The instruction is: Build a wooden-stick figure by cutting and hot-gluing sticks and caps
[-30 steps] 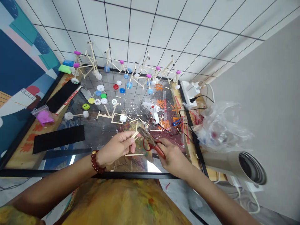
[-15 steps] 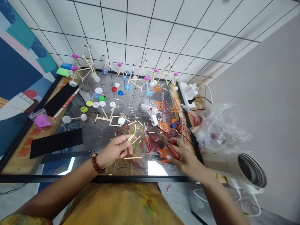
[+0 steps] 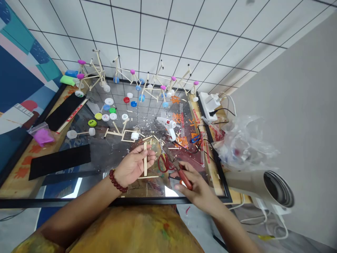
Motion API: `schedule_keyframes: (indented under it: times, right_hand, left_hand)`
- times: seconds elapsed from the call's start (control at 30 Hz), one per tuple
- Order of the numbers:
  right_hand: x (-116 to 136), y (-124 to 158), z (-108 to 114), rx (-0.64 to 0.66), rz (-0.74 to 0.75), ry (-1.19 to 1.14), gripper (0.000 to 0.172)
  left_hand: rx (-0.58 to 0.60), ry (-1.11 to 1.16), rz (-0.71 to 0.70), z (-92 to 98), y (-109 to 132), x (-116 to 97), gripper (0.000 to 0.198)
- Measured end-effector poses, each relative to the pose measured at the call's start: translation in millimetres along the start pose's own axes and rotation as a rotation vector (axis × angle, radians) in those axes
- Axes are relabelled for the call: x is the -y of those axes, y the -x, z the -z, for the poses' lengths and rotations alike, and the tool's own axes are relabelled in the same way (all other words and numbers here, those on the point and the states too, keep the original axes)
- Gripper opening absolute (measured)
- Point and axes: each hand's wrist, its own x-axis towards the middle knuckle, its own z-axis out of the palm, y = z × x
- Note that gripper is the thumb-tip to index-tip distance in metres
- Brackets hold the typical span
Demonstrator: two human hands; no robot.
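My left hand [image 3: 134, 163], with a dark red bead bracelet at the wrist, pinches a few thin wooden sticks [image 3: 145, 160] side by side, their length running away from me. In my right hand [image 3: 193, 184] is a pair of pliers [image 3: 184, 178] with red handles, its jaws pointing up and left. Between the hands lie red-handled scissors [image 3: 163, 163]. One loose stick [image 3: 149, 177] rests on the glass below my left fingers. Beyond them sits a small stick frame [image 3: 118, 133] with a white cap [image 3: 135, 135] attached.
A white glue gun [image 3: 168, 126] lies mid-table among wood scraps. Several stick models [image 3: 155, 89] with caps stand along the back. Loose bottle caps [image 3: 105, 117] are at left, a black strip [image 3: 60, 161] nearer. A power strip [image 3: 209, 103] and plastic bag [image 3: 244, 140] are at right.
The sticks in my left hand have turned from slanted to nearly straight and now lie together, the palm more upturned. My right hand and the pliers have moved left and slightly nearer me.
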Motion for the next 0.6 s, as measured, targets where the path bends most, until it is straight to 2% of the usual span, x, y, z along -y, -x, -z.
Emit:
schedule_keyframes:
  times: [0.07,0.2,0.3,0.37,0.47,0.6]
  right_hand:
    - [2,-7,-19,-0.119,0.065,0.022,0.028]
    - [4,-22,-54,-0.313,0.153,0.054,0.033]
    - [4,-29,-70,-0.393,0.188,0.053,0.033]
    - [3,-31,-76,-0.431,0.196,0.042,0.032]
    - [1,-33,-77,-0.413,0.192,0.006,0.033]
    - [-3,-32,-62,-0.246,0.132,-0.084,0.031]
  left_hand:
    - [-0.033,0.068,-0.022,-6.3,-1,2,0.019]
    - [-0.07,0.12,-0.021,-17.7,2,13,0.021]
    - [-0.073,0.124,-0.039,-22.7,5,19,0.021]
    - [-0.033,0.094,-0.084,-24.4,8,21,0.023]
    - [0.063,-0.019,-0.146,-25.4,11,20,0.032]
    - [0.069,-0.206,-0.231,-23.1,14,16,0.045]
